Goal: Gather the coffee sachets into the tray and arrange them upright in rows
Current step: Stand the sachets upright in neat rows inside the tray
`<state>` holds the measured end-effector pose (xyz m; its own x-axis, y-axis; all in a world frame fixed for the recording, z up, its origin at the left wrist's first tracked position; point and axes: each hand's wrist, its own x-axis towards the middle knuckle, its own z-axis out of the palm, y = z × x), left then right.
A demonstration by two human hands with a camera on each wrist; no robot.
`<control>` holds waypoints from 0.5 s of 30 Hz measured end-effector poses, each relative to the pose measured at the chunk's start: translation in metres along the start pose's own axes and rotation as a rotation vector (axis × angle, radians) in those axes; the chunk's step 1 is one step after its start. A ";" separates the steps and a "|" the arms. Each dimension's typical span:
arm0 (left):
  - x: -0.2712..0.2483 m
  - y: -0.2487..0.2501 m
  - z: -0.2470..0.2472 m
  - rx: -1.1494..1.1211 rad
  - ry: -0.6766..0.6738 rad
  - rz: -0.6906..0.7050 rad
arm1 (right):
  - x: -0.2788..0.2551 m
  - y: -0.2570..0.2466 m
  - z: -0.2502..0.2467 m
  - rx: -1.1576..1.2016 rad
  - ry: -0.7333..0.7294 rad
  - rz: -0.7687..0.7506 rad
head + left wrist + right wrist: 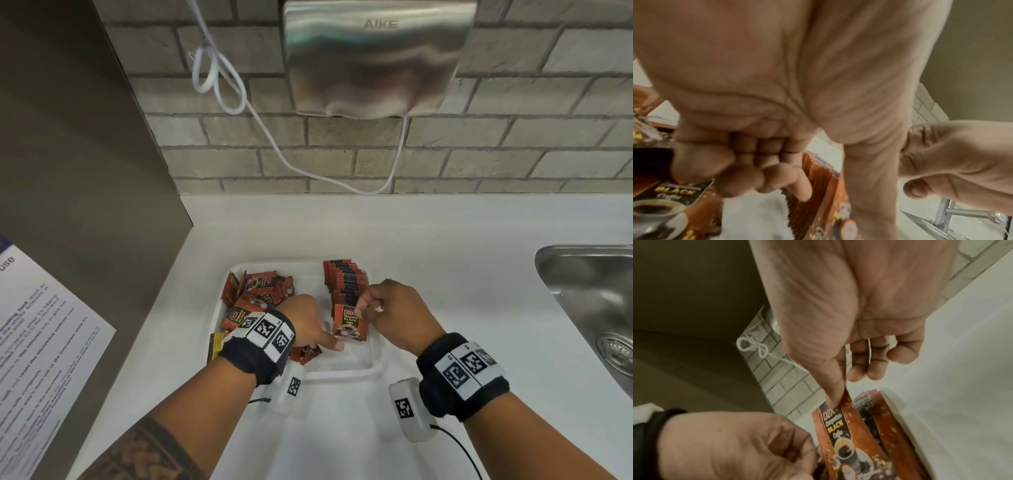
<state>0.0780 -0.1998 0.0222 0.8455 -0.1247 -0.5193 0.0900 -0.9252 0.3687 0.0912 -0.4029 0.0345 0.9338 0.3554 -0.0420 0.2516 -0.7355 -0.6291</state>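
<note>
A clear plastic tray [375, 363] sits on the white counter. A row of upright red sachets [344, 284] fills its right side. My right hand [368, 308] pinches the top of the front sachet [349, 323] between thumb and forefinger; the right wrist view shows the right hand [838, 391] pinching the front sachet [840, 426]. A loose pile of sachets [255, 293] lies in the tray's left half. My left hand [313, 329] is low in the tray, fingers [748, 172] curled with nothing seen inside, thumb [337, 344] stretched to the front sachet's foot.
One sachet [215, 346] lies on the counter outside the tray's left edge, another [306, 353] under my left wrist. A steel sink [589, 301] is at the right. A hand dryer [376, 58] and white cable [274, 144] hang on the brick wall. A paper notice [41, 335] hangs at the left.
</note>
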 end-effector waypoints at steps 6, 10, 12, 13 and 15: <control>-0.001 0.013 0.003 0.027 -0.113 0.015 | 0.001 0.009 0.011 -0.066 -0.002 0.047; -0.002 0.022 0.006 0.008 -0.249 0.097 | 0.004 0.012 0.017 -0.050 0.016 0.086; -0.002 0.029 0.005 0.049 -0.290 0.120 | 0.005 0.012 0.019 -0.043 0.011 0.090; 0.000 0.032 0.004 0.076 -0.295 0.124 | 0.005 0.013 0.019 -0.040 0.010 0.087; 0.003 0.036 0.003 0.108 -0.308 0.118 | 0.007 0.013 0.017 -0.033 0.009 0.077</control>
<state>0.0825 -0.2347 0.0315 0.6465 -0.3201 -0.6925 -0.0692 -0.9286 0.3646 0.0962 -0.4003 0.0125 0.9528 0.2920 -0.0827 0.1869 -0.7794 -0.5980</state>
